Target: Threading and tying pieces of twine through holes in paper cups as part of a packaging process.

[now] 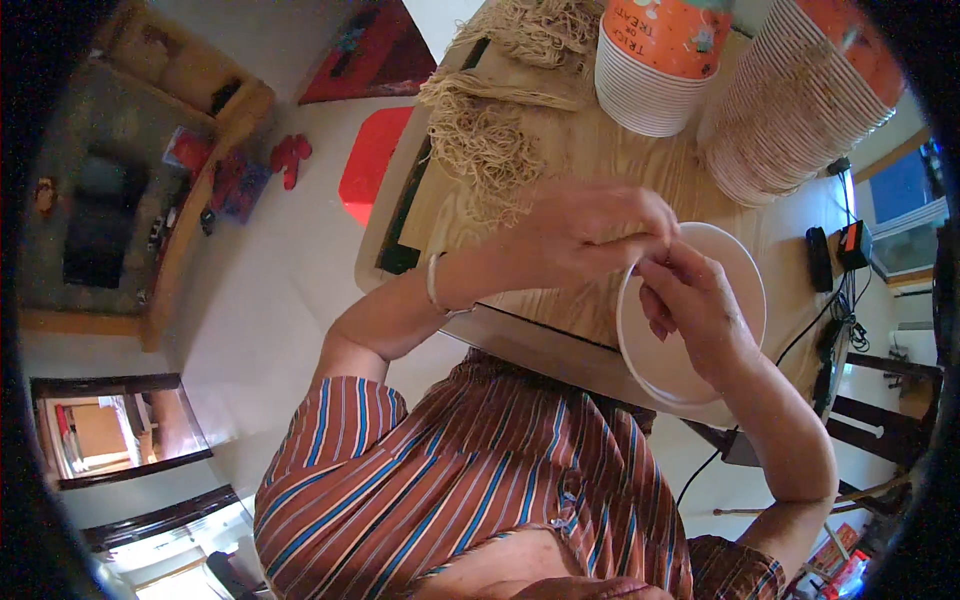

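Over the left part of the rim of a white paper tub (660, 368), my two hands meet at the fingertips. My left hand (585, 235), with a bangle at its wrist, is somewhat blurred; its fingers are bent and drawn together. My right hand (700, 305) reaches over the tub's opening, thumb and index finger pinched, the other fingers curled. Whatever lies between the fingertips is too small or hidden to make out. Just beyond my left hand lies a loose heap of thin beige string (480, 150) on the wooden table (610, 165).
More beige string (540, 30) lies at the far edge. Two stacks of orange-printed paper tubs stand at the back, one upright (655, 85) and one leaning (795, 110). Black adapters and cables (850, 245) sit at the right. A red stool (375, 165) stands left of the table.
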Available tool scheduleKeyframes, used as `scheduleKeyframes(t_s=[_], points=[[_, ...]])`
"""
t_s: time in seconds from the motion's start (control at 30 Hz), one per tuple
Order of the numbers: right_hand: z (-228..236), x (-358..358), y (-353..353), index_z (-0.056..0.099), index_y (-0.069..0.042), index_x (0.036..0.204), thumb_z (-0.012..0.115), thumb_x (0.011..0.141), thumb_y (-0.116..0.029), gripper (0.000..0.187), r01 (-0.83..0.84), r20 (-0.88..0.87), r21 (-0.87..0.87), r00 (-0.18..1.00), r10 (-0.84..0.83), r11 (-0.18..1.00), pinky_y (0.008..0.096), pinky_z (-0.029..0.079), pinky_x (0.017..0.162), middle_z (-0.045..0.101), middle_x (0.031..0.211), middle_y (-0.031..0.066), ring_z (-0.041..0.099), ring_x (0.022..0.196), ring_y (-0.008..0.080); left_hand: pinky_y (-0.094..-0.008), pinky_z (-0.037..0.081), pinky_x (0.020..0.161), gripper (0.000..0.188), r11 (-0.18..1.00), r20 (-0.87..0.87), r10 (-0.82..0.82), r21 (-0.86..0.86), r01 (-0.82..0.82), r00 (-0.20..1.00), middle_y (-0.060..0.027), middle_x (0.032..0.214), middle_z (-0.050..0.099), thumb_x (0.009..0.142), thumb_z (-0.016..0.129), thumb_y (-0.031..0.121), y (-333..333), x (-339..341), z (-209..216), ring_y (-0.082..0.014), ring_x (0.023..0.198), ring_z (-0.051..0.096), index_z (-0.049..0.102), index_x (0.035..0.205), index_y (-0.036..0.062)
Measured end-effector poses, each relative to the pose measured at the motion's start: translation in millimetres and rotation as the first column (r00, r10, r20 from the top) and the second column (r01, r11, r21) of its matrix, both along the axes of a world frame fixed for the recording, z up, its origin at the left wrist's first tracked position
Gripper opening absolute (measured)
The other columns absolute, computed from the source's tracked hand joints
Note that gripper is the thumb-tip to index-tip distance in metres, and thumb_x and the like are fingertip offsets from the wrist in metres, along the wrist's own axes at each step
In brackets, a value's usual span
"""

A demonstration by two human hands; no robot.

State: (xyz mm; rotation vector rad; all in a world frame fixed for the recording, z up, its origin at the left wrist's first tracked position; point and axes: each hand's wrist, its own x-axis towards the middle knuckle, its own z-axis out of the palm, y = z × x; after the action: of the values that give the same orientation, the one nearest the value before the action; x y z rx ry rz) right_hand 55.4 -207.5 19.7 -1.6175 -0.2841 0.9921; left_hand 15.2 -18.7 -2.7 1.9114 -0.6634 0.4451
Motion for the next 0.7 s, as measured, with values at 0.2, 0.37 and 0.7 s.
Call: scheduleKeyframes(t_s=[0.2, 0.37, 0.7], points=[[-0.4, -7.7, -5.4, 0.056, -0.003, 0.090, 0.053, 0.094, -0.015, 0.013, -0.020, 0.053, -0.023, 0.998, 0.022, 1.000, 0.0231, 0.037, 0.046, 0.049, 0.062, 0.0004, 0.045, 0.051, 0.0078, -0.0361, 0.049, 0.066, 0.012, 0.995, 0.047, -0.028, 0.102, 0.023, 0.999, -0.0095, 0.084, 0.063, 0.090, 0.057, 0.019, -5.5, 24.4, -3.6, -0.0273, 0.075, 0.063, 0.059, 0.094, 0.0078], [-9.1, -11.6, -19.4, 0.056, -0.001, 0.098, 0.053, 0.094, -0.014, 0.014, -0.034, 0.605, -0.173, 0.785, 0.134, 0.984, 0.0317, 0.047, 0.050, 0.058, 0.067, 0.0078, 0.057, 0.053, 0.0173, -0.0368, 0.048, 0.065, 0.015, 0.980, -0.051, -0.100, 0.167, 0.108, 0.994, -0.0093, 0.080, 0.063, 0.090, 0.057, 0.022, -5.6, 32.8, 2.1, -0.0266, 0.072, 0.062, 0.060, 0.093, 0.0069], [-6.3, -22.5, -14.7, 0.049, 0.000, 0.117, 0.059, 0.078, -0.012, 0.042, 0.222, 0.727, -0.588, -0.276, 0.628, 0.778, 0.0377, 0.054, 0.065, 0.059, 0.093, 0.0107, 0.063, 0.082, 0.0244, -0.0320, 0.050, 0.067, 0.018, 0.924, -0.294, -0.349, 0.052, 0.379, 0.890, -0.0069, 0.078, 0.066, 0.087, 0.060, 0.022, -4.4, 48.4, 6.6, -0.0192, 0.072, 0.064, 0.064, 0.092, 0.0057]])
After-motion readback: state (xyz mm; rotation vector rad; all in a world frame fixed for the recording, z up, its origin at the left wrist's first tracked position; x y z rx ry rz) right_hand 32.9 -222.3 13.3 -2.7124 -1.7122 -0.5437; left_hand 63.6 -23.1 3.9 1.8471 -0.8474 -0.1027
